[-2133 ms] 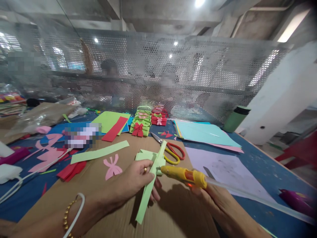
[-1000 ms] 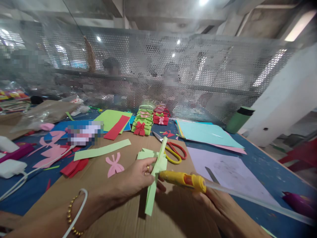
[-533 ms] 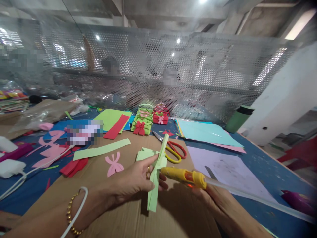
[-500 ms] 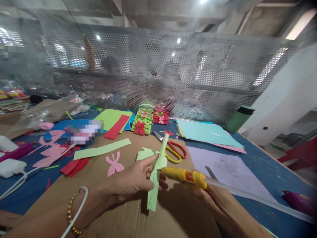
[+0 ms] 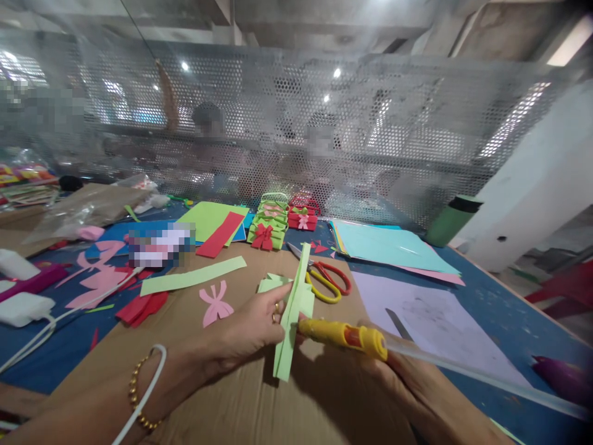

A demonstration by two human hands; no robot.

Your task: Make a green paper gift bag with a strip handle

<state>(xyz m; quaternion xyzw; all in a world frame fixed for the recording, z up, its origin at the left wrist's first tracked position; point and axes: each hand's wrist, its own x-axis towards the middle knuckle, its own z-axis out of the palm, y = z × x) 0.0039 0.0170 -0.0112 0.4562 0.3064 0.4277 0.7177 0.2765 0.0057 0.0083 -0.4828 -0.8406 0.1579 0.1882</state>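
My left hand (image 5: 250, 327) pinches a long light-green foam strip (image 5: 291, 318) and holds it upright over a brown cardboard sheet (image 5: 222, 395). A folded green foam piece (image 5: 303, 300) sits against the strip. My right hand (image 5: 407, 386) grips a yellow glue gun (image 5: 345, 334) whose nozzle touches the strip at its middle. A clear glue stick (image 5: 467, 374) trails from the back of the gun.
Red-and-yellow scissors (image 5: 324, 281) lie just beyond the strip. A pink bow cutout (image 5: 215, 303), a loose green strip (image 5: 192, 276), finished green and red bow pieces (image 5: 273, 225), coloured sheets (image 5: 389, 247), a green cup (image 5: 451, 220) and a white cord (image 5: 50, 324) surround the cardboard. People sit behind a perforated screen.
The green strip has slid upward through my left fingers, so less hangs below the hand. The glue gun nozzle stays against the strip and has dropped slightly.
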